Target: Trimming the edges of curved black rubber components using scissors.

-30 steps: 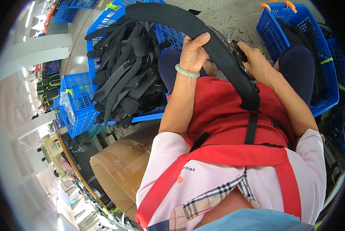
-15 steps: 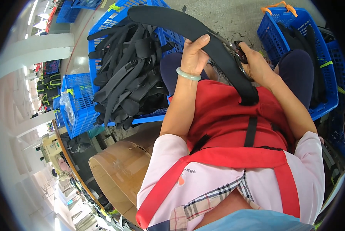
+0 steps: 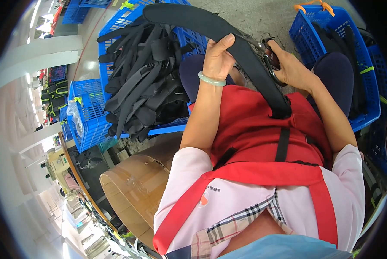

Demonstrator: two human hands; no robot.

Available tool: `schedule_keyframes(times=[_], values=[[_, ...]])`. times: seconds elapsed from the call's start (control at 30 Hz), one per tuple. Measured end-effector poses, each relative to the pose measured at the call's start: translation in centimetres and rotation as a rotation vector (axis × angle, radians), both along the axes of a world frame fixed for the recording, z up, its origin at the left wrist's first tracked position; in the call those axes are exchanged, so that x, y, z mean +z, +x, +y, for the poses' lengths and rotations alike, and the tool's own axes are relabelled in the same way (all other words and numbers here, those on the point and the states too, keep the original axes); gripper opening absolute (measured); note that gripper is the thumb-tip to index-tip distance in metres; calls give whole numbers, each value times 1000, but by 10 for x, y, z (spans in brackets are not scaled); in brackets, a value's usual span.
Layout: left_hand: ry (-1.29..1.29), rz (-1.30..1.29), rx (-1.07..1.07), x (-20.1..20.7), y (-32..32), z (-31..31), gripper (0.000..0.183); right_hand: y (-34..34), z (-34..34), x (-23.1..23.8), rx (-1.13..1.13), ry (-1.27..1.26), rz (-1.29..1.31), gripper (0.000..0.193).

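A long, curved black padded strap arches across the view, its near end resting on my red apron. My left hand, with a pale green bangle at the wrist, pinches the strap's middle between thumb and fingers. On the strap's right side, my right hand has its fingers through the handles of a pair of scissors. The scissors' handles are spread apart. Their blades lie along the strap's right edge, pointing up and left; the tips are hard to make out.
Many similar black straps are heaped in a blue crate ahead on the left. Another blue crate with black pieces stands at the right. A cardboard drum is near my left elbow, and a smaller blue crate lies beyond.
My right hand has shifted slightly to the right, and the scissors' handles look wider apart. My left hand keeps its hold on the strap, which has barely moved.
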State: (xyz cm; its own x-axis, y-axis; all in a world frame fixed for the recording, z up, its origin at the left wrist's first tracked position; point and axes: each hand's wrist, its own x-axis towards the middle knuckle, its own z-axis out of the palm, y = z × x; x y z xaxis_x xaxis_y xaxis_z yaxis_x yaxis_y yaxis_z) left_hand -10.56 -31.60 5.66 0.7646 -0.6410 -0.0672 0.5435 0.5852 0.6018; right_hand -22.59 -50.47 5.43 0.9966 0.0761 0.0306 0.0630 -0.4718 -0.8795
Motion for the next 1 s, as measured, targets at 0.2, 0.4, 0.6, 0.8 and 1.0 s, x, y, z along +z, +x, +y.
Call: schedule_keyframes(times=[0.2, 0.4, 0.6, 0.8, 1.0], values=[[-1, 24, -36, -7, -1, -6, 14, 3, 2, -10, 1, 19, -14, 44], [9, -55, 6, -4, 5, -8, 15, 10, -2, -17, -48, 75, -142, 27], [533, -402, -39, -27, -4, -26, 24, 15, -31, 6, -409, 424, -73, 24], [963, -907, -542, -29, -43, -33, 36, 20, -15, 23, -399, 597, -150, 27], [517, -608, -71, 3, -26, -35, 23, 1, -7, 5, -384, 599, 52, 31]])
